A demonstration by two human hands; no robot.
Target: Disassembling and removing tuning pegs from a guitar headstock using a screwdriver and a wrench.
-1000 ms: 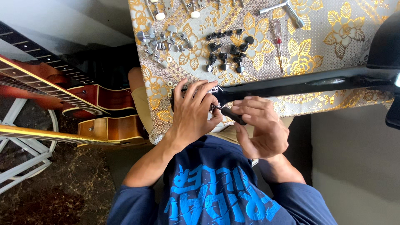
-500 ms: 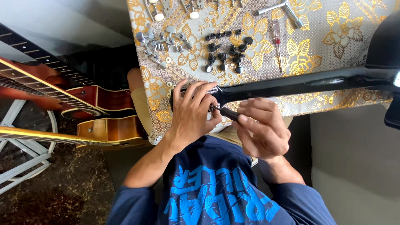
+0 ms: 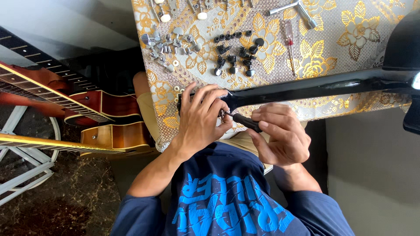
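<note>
My left hand (image 3: 199, 118) still cups the black guitar headstock (image 3: 205, 102) at the table edge, fingers closed over it. My right hand (image 3: 280, 137), barely shifted, keeps the black-handled screwdriver (image 3: 245, 122) pinched, tip just beside my left fingertips; tuner work continues, I judge.

The left hand (image 3: 202, 117) covers the headstock of the black guitar neck (image 3: 315, 85), so the screwdriver (image 3: 246, 122) tip is hidden. The guitar's body runs off the right edge. The small parts (image 3: 168, 46) on the tablecloth (image 3: 350, 35) are too tiny to identify.
</note>
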